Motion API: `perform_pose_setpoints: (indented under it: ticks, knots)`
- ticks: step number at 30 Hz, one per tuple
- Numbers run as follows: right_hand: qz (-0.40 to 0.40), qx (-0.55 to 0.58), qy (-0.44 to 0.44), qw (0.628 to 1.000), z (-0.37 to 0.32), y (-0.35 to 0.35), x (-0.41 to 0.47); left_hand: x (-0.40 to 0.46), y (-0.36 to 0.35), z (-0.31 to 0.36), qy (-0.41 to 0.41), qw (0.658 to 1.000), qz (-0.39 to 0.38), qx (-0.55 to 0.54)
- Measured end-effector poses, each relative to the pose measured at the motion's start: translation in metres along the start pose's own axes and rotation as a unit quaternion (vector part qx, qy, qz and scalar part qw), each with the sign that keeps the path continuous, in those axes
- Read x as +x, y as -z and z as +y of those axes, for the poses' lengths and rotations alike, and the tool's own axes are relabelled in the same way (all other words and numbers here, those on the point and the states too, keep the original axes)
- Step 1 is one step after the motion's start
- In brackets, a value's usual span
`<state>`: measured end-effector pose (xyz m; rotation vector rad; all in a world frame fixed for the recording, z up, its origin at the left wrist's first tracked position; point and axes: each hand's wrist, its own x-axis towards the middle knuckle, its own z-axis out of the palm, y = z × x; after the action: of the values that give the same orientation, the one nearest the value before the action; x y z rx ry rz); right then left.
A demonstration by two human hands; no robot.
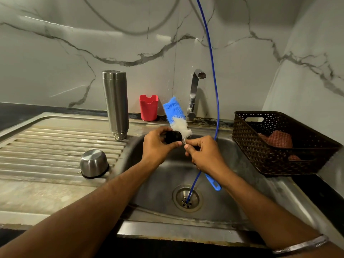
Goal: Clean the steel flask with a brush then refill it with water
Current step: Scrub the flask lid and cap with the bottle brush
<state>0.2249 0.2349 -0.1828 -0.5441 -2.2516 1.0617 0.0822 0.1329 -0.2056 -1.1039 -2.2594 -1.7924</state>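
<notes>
Head view, right hand (206, 153) grips brush (177, 116), flask (115, 103) left.

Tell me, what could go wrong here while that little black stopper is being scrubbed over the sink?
The black stopper, pinched in the left hand, could slip and drop into the sink near the drain. The flask stands upside down on its narrow mouth on the draining board; a bump from an arm might topple it. The brush in the right hand might snag the blue tube.

The right hand (204, 153) hides the brush (177, 116) handle's middle; the basket (279, 146) wall partly hides a cloth (277, 139).
</notes>
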Motion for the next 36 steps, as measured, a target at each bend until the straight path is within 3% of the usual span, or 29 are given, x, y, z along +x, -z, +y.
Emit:
perform_pose_setpoints:
  ticks: [4,7,11,13,15,17,19,20,22,25,28,32,36]
  knots:
    - [0.005,0.029,-0.013,0.999,0.001,0.004,0.002,0.005,0.005,0.005,-0.073,0.996,-0.009,0.043]
    - [0.012,0.062,-0.028,0.998,-0.002,0.008,0.002,0.008,0.011,0.007,-0.158,0.981,-0.066,0.091]
    - [-0.004,0.1,-0.047,0.994,-0.005,0.008,-0.001,0.011,0.027,0.01,-0.287,0.928,-0.117,0.207]
    - [-0.005,0.126,-0.054,0.991,-0.007,0.008,-0.001,0.012,0.029,0.009,-0.306,0.916,-0.104,0.238]
    - [-0.004,0.131,-0.051,0.99,-0.007,0.007,-0.001,0.009,0.024,0.013,-0.244,0.949,-0.059,0.188]
    - [0.005,0.107,-0.034,0.994,-0.005,0.004,0.0,0.007,0.013,0.011,-0.123,0.987,-0.025,0.102]
    - [0.019,0.06,-0.008,0.998,-0.003,0.001,0.001,0.004,0.001,0.006,0.009,0.999,-0.017,-0.028]
    - [0.026,0.04,0.005,0.999,-0.003,-0.001,0.001,0.003,-0.003,0.004,0.074,0.991,-0.006,-0.114]
    - [0.03,0.014,0.028,0.999,-0.006,-0.004,0.0,0.001,-0.009,0.006,0.192,0.941,0.026,-0.278]
    - [0.017,-0.027,0.057,0.998,-0.013,-0.008,-0.003,0.003,-0.008,0.014,0.327,0.855,0.058,-0.397]
    - [0.023,-0.069,0.077,0.994,-0.017,-0.008,-0.004,0.006,-0.004,0.017,0.37,0.813,-0.012,-0.449]
    - [0.054,-0.066,0.09,0.992,-0.019,-0.003,-0.004,0.004,0.0,0.023,0.348,0.808,-0.065,-0.471]
    - [0.099,-0.054,0.109,0.988,-0.021,-0.002,-0.005,0.004,-0.002,0.024,0.297,0.81,-0.064,-0.502]
